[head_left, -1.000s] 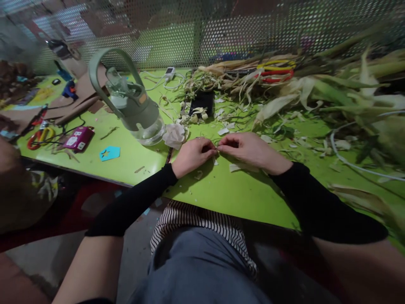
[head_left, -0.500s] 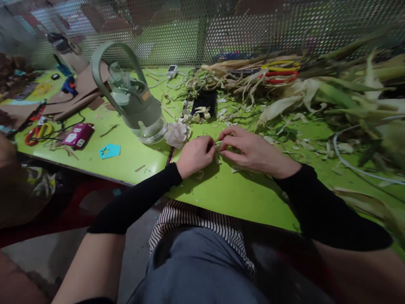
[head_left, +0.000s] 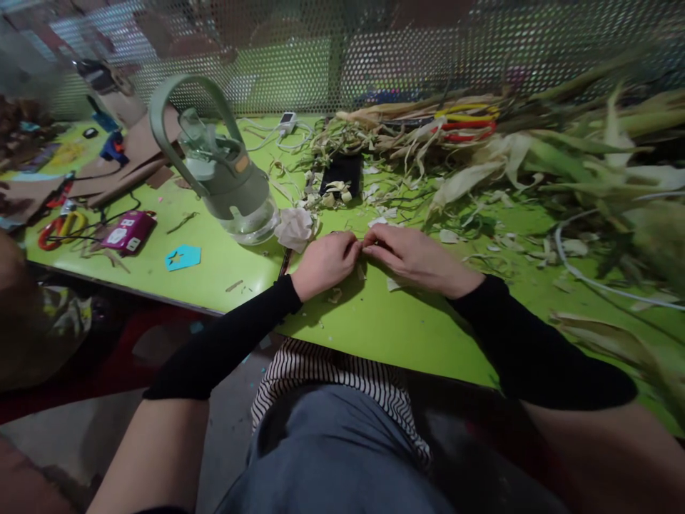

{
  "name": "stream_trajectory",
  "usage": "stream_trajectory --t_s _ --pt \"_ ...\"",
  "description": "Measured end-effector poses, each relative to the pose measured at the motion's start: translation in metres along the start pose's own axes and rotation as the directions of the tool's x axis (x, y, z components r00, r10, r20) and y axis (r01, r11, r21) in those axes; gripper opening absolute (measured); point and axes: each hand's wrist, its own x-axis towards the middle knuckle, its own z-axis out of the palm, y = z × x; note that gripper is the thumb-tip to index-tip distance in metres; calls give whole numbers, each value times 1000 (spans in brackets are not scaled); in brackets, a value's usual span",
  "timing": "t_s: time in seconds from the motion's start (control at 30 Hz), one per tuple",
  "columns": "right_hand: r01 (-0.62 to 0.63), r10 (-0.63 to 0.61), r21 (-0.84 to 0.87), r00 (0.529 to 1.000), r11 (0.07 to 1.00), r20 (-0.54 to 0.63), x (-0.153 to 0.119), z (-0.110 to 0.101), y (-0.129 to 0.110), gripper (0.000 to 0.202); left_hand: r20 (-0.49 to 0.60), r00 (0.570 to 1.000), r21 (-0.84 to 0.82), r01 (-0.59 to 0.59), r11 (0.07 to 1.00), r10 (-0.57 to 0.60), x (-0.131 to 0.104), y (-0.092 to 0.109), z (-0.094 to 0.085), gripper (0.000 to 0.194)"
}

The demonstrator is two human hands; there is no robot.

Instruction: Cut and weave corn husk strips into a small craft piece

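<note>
My left hand (head_left: 328, 263) is closed in a pinch low over the green table (head_left: 374, 332). Fingertip to fingertip with it, my right hand (head_left: 409, 255) is pinching too. What they hold between them is too small and too hidden to name; a pale scrap shows just below the fingertips. Left of my left hand lies a crumpled whitish tissue-like wad (head_left: 295, 228), against the base of a green water bottle (head_left: 230, 171) with a loop handle. Beyond my hands, a dark phone (head_left: 341, 177) lies partly under husk scraps.
Corn husks (head_left: 514, 157) pile up along the right, with a white cable (head_left: 583, 275) before them. Red-and-yellow-handled tools (head_left: 465, 127) rest at the back. To the left are a purple box (head_left: 128, 232), a blue tag (head_left: 183, 258), scissors (head_left: 61, 230) and cardboard. A perforated screen stands behind.
My right hand has moved left and its spread fingers have closed, so its tips now meet my left hand's. The view has shifted slightly.
</note>
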Motion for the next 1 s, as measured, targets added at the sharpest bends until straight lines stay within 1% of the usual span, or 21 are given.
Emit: stream_trajectory --t_s 0.07,0.2,0.3,0.4,0.57,0.63,0.7,0.8,0.9,1.0 --pt "-53 53 16 998 999 -18 1 2 -1 25 4 1000 -55 3 998 -2 -1 -1 -3 25" --pt "-77 82 85 995 993 -57 1 3 -3 22 36 999 -172 10 985 -4 -2 -3 -7 12" --pt "-93 102 150 993 984 -54 1 4 -3 21 21 1000 -158 -14 987 18 -2 -6 -6 10" --pt "-125 144 228 987 966 -71 0 5 -4 24 15 999 -137 -33 990 35 -2 -8 -5 12" --pt "-172 232 457 969 873 -80 -2 12 -3 39 2 997 -175 -78 982 79 -3 -13 -4 11" --pt "-166 242 478 965 862 -100 -2 15 -3 40 -6 997 -186 -74 980 74 -3 -14 -3 12" --pt "-137 213 414 967 900 -143 -2 15 -4 36 -7 998 -195 -60 979 60 -3 -14 -3 14" --pt "-78 121 218 974 973 -190 -2 12 -6 27 -6 999 -210 -43 977 43 -3 -13 -3 17" --pt "-12 19 42 986 999 -169 -2 9 -6 26 -3 999 -213 -37 976 37 -2 -13 -3 16" --pt "35 -43 -55 987 998 -153 -2 10 -5 28 -3 999 -212 -49 976 50 -2 -14 -4 16"
